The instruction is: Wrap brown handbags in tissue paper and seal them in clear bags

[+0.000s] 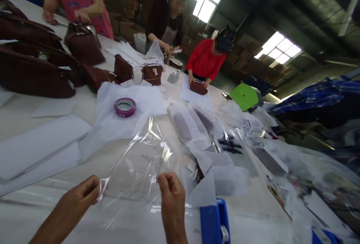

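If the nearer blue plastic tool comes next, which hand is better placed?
Likely right: the right hand is nearer the tool, the left hand farther away. Both pinch the clear printed plastic bag.

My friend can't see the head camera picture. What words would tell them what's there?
A person's left hand and right hand hold a clear plastic bag above a cluttered pale table. Beyond it, a purple tape roll lies on white sheeting, with brown bags farther left. Three people stand across the table.

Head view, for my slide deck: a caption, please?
Both hands pinch clear, printed plastic above a cluttered worktable, a purple tape roll lying beyond.
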`<action>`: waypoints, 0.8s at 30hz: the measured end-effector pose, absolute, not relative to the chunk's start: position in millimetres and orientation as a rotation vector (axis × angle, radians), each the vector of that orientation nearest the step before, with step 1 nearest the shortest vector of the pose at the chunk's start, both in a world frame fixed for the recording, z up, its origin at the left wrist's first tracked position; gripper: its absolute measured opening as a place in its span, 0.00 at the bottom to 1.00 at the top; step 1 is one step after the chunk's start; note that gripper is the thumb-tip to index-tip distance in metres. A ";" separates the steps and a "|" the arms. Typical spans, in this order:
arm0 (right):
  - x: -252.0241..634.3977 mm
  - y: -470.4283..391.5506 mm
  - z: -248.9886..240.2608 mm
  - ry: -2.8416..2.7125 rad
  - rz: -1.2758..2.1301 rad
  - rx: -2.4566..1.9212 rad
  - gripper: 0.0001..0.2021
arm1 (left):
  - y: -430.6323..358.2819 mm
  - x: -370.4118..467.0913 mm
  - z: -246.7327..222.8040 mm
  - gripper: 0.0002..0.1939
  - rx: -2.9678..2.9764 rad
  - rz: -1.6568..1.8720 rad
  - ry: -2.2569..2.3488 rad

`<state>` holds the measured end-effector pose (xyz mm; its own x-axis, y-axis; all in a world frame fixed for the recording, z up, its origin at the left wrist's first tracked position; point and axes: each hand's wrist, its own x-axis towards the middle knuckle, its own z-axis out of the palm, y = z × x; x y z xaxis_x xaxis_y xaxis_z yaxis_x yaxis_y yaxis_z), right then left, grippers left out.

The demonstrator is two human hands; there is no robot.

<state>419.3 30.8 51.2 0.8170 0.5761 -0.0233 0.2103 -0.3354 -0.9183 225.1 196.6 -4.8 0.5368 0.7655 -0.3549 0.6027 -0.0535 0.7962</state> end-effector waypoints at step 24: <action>371.9 54.0 22.7 -1.528 -0.099 -2.183 0.33 | 167.1 274.3 8.6 0.20 2.853 0.389 0.650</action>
